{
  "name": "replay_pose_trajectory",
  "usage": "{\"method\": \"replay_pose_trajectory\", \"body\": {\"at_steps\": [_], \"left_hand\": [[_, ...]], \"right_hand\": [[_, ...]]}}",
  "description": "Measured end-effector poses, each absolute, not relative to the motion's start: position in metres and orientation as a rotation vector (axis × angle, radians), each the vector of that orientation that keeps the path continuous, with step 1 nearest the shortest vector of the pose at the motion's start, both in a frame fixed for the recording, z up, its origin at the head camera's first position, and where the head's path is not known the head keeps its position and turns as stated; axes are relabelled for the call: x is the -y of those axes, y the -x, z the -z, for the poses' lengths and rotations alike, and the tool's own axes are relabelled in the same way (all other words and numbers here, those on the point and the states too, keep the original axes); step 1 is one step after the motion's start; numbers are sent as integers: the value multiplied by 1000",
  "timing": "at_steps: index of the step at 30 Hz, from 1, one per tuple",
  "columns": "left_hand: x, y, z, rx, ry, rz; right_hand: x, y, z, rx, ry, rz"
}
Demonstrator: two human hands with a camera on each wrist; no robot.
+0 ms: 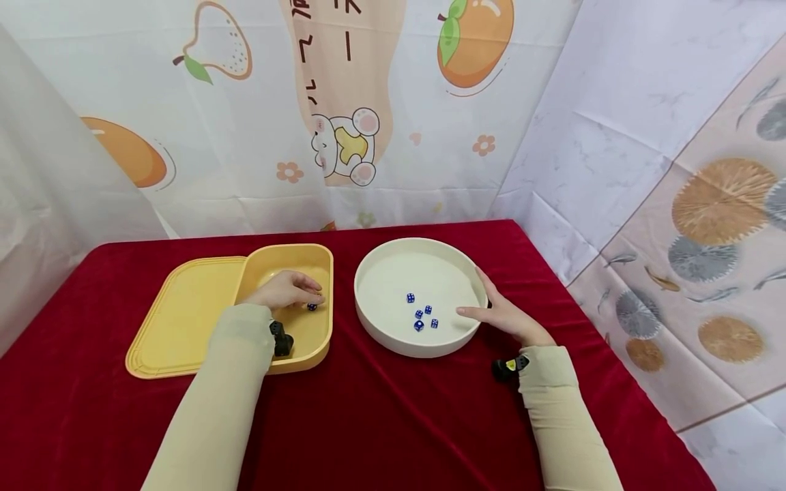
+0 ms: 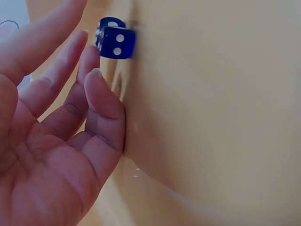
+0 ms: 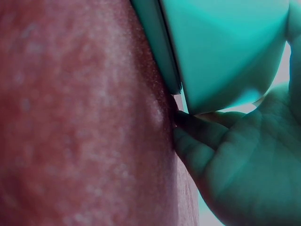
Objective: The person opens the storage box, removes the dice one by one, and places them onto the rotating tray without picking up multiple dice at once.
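In the head view, my left hand (image 1: 287,290) reaches into the yellow box (image 1: 325,327), fingers loosely bent. Blue dice with white dots (image 2: 117,42) lie just past its fingertips in the left wrist view, one partly behind another. Whether the fingers touch them I cannot tell. My right hand (image 1: 506,315) holds the right side of the round white tray (image 1: 399,348), thumb over the rim and other fingers outside. In the right wrist view, some fingers (image 3: 197,148) are at the tray's lower edge, by the cloth. Several blue dice (image 1: 419,326) lie inside the tray, right of its middle.
A yellow lid (image 1: 184,320) lies flat left of the box, partly under its edge. Red cloth (image 1: 368,423) covers the table. Printed curtains (image 1: 245,150) hang behind and to the right. Each wrist carries a small black camera.
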State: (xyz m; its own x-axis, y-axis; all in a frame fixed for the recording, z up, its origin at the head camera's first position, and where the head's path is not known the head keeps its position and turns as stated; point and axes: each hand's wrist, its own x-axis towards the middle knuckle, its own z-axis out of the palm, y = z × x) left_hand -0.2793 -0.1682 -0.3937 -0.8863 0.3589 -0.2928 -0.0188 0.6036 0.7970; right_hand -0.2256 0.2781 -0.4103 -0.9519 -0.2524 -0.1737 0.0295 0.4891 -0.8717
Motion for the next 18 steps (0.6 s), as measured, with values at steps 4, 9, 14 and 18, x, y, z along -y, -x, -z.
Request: {"method": "replay_pose_trajectory", "body": {"at_steps": [4,9,14,18], "left_hand": [[165,278,392,-2455,-272,-1142],[162,276,392,-2511,-297,-1039],[160,276,394,-2525,-307,-1016],[161,278,394,-2524,-299,-1014]], "right_hand": [[-279,225,410,-2470,196,1430],[-278,225,410,-2460,186,1431],[-277,225,408,-2446,162,1442],[-277,226,408,-2458,148,1417]]}}
